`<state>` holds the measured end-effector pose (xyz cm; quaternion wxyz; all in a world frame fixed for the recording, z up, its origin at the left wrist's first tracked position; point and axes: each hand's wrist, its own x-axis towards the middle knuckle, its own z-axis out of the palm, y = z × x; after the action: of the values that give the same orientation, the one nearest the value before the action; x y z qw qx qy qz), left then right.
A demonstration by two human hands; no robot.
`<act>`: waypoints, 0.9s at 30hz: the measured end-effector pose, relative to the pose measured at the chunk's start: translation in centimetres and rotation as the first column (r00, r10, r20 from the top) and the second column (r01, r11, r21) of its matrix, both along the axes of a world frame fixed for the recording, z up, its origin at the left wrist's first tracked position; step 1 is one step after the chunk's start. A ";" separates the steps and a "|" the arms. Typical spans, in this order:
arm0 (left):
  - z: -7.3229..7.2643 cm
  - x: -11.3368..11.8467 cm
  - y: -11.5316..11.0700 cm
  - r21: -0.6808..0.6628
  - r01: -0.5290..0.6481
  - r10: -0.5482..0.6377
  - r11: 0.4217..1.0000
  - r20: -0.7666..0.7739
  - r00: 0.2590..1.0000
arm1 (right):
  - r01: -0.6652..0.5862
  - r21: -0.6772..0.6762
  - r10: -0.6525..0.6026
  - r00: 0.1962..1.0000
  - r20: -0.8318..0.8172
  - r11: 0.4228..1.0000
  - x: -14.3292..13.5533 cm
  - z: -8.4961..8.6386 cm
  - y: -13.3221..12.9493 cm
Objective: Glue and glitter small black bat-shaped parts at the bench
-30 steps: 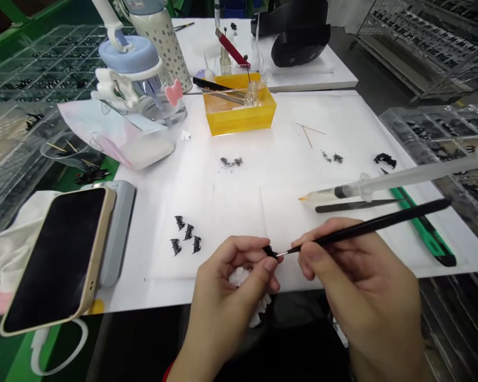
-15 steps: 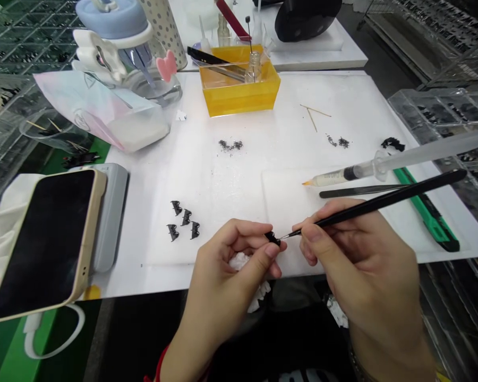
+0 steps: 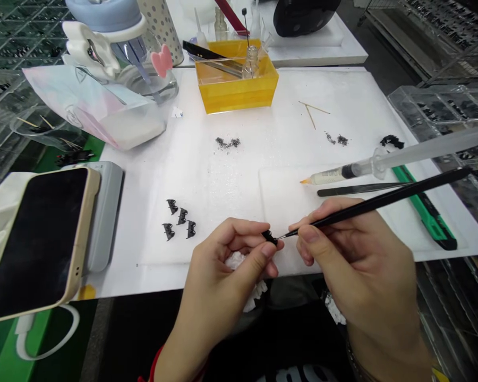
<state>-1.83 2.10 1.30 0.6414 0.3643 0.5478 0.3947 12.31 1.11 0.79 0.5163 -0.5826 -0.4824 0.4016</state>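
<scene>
Between thumb and fingers, my left hand [image 3: 227, 270] pinches a small black part [image 3: 270, 237]. A crumpled white tissue [image 3: 236, 260] is tucked in the same palm. My right hand [image 3: 358, 260] grips a thin black-handled brush [image 3: 366, 209] like a pen, its fine tip at the right end of the small part; whether tip and part touch I cannot tell. Several similar black parts [image 3: 182, 216] lie on the white mat left of my hands. Beyond my right hand lie black tweezers [image 3: 358, 189] and a syringe [image 3: 330, 175] with an orange tip.
A phone [image 3: 35, 239] on a grey block stands at the left, near a pastel pouch [image 3: 99, 106] and a blue-lidded cup [image 3: 107, 21]. A yellow box [image 3: 237, 95] holds tools at the back. Tiny black bits [image 3: 228, 143], toothpicks [image 3: 310, 112] and a green cutter [image 3: 430, 217] lie about.
The view has shifted slightly, so the table things appear a little further left. Both hands keep their holds, and the brush tip stays at the small black part.
</scene>
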 end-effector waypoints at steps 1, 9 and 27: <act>0.0 0.0 0.0 -0.001 -0.005 0.005 1.000 -0.002 1.000 | -0.001 -0.002 0.001 1.000 -0.004 1.000 0.0 0.0 0.0; -0.2 0.2 0.0 -0.017 -0.015 0.015 1.000 0.010 1.000 | 0.014 -0.023 -0.016 0.995 -0.097 1.000 0.0 0.4 0.0; -0.3 0.0 -0.2 0.011 -0.004 0.005 1.000 -0.064 0.998 | -0.049 -0.040 0.045 0.995 -0.090 0.998 0.2 0.3 0.0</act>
<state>-1.80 1.88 0.98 0.6206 0.3792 0.5667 0.3873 12.55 1.09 1.11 0.5154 -0.5634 -0.4639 0.4492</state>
